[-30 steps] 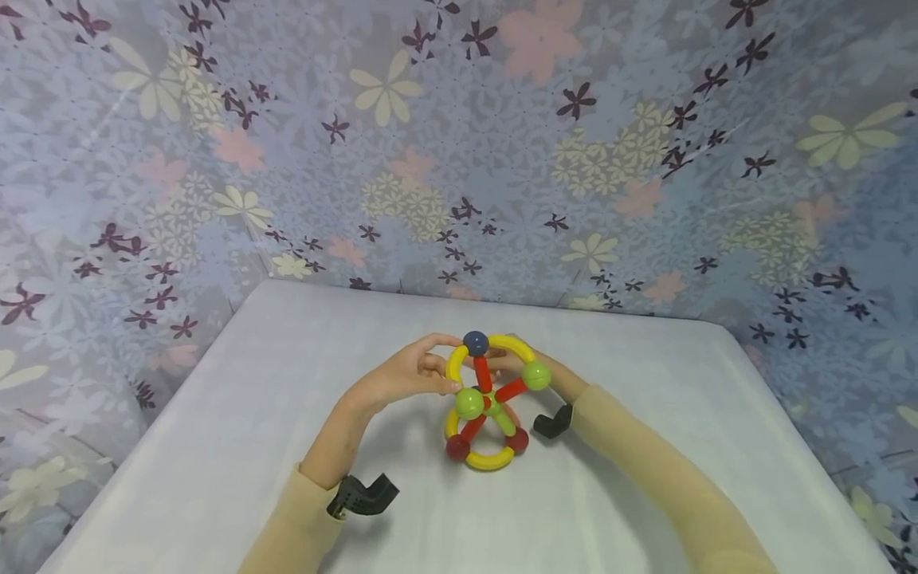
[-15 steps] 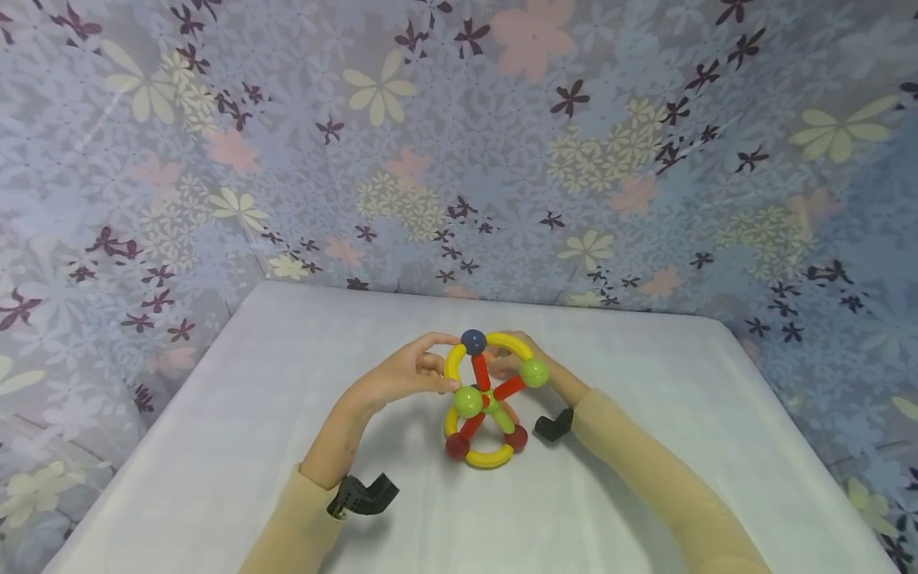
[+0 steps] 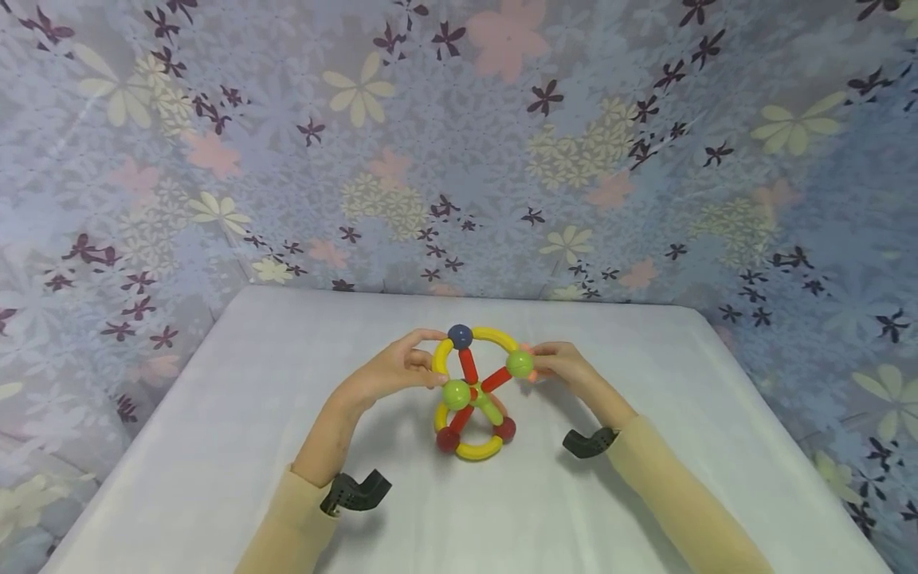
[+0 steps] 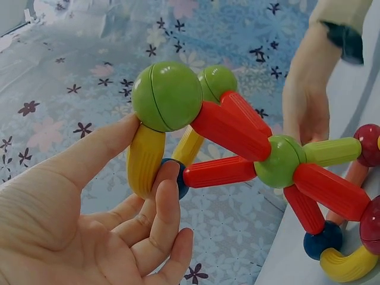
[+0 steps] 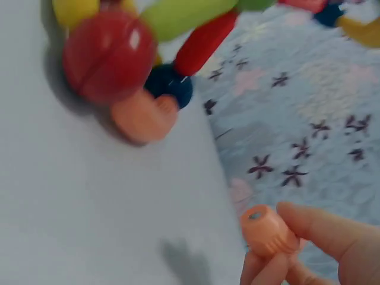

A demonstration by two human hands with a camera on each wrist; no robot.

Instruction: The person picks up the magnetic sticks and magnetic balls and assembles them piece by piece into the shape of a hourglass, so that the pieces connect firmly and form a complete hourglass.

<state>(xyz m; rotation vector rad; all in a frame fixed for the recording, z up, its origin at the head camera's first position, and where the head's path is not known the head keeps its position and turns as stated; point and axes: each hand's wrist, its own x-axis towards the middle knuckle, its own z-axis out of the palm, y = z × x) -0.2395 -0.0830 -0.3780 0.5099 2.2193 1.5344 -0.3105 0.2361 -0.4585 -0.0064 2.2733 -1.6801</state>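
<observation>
A magnetic ball-and-stick model (image 3: 475,395) stands on the table, with red and light green sticks meeting at a central green ball (image 4: 278,161). Curved yellow rods link its upper balls, one blue and two green. My left hand (image 3: 390,368) holds the model's upper left side, thumb and fingers around a curved yellow rod (image 4: 145,160) below a green ball (image 4: 167,96). Off the model's right side, my right hand (image 3: 574,371) pinches a curved orange rod (image 5: 268,231), seen end-on in the right wrist view. In the head view the right green ball (image 3: 519,363) partly covers that rod.
A white cloth covers the table (image 3: 301,335). Behind it hangs a flower-patterned curtain (image 3: 459,159). Black wrist mounts (image 3: 356,490) sit at both sleeves. Low on the model, a red ball (image 5: 110,56) and another orange rod (image 5: 145,119) lie near the cloth.
My right hand has come out from behind the model to its right, bringing the curved orange rod into sight. My left hand keeps its hold; the head view has shifted slightly.
</observation>
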